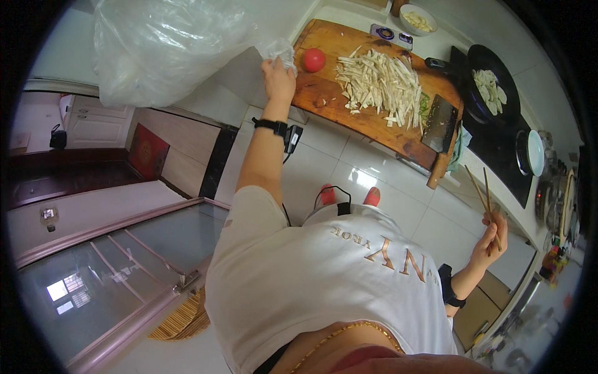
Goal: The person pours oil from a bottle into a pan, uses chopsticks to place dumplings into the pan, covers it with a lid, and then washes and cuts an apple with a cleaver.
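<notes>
My left hand [279,80] grips the gathered end of a large clear plastic bag [173,51] at the left end of a wooden cutting board [313,93]. A round red tomato-like item [314,60] sits on the board just right of that hand. My right hand [491,236] holds a pair of chopsticks [483,198] low at the right, their tips apart and pointing toward the counter. A heap of pale cut strips [380,84] covers the board's middle. Beside it lie chopped green bits [424,108] and a cleaver [439,122] with a dark blade.
A black wok [509,84] with pale slices [489,92] stands on the black cooktop [509,163]. Behind the board are a phone [391,36] and a white bowl [418,19] of pale pieces. A green cloth [460,147] hangs by the board's right end. A glass-paned door [117,276] stands at left.
</notes>
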`<state>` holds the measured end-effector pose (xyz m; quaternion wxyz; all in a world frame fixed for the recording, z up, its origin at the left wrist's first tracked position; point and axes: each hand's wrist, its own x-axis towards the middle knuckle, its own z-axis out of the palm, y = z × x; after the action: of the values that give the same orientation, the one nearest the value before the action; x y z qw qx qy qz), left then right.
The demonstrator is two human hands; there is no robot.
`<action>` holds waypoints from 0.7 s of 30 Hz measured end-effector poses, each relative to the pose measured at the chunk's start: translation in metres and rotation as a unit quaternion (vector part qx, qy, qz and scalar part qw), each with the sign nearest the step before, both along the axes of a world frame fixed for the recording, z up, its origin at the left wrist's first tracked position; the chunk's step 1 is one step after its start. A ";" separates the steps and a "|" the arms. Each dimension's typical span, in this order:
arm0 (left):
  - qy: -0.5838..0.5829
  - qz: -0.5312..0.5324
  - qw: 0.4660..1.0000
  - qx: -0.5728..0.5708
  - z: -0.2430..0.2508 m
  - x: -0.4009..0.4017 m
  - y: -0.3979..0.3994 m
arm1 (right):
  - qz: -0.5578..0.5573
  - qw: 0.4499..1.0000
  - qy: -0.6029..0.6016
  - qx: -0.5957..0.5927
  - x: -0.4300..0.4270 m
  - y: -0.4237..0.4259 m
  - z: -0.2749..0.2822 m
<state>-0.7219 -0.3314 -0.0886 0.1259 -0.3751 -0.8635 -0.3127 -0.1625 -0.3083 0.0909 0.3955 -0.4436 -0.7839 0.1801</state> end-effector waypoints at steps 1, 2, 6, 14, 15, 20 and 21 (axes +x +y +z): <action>0.018 0.025 0.995 -0.095 0.001 -0.002 0.008 | -0.002 1.000 -0.010 0.003 -0.001 -0.002 0.000; 0.036 0.025 0.987 -0.152 0.001 -0.004 0.013 | -0.004 1.000 -0.020 0.007 -0.002 -0.004 -0.001; 0.093 -0.024 0.972 -0.215 -0.014 -0.029 0.031 | -0.021 0.999 -0.027 0.005 -0.003 -0.013 -0.001; -0.110 -0.104 0.973 -0.172 -0.042 -0.057 0.043 | -0.044 0.998 -0.035 -0.002 -0.001 -0.027 0.001; -0.110 -0.109 0.973 -0.174 -0.033 -0.052 0.045 | -0.049 0.998 -0.036 -0.003 -0.003 -0.028 0.002; -0.026 -0.112 0.981 -0.154 0.037 -0.020 0.049 | -0.068 0.997 -0.020 -0.011 -0.010 -0.027 0.004; -0.027 -0.111 0.982 -0.153 0.034 -0.021 0.053 | -0.067 0.997 -0.020 -0.009 -0.012 -0.027 0.004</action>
<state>-0.7429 -0.2783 -0.0547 0.0085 -0.4751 -0.8571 -0.1992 -0.1742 -0.3348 0.0950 0.3864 -0.5025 -0.7585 0.1513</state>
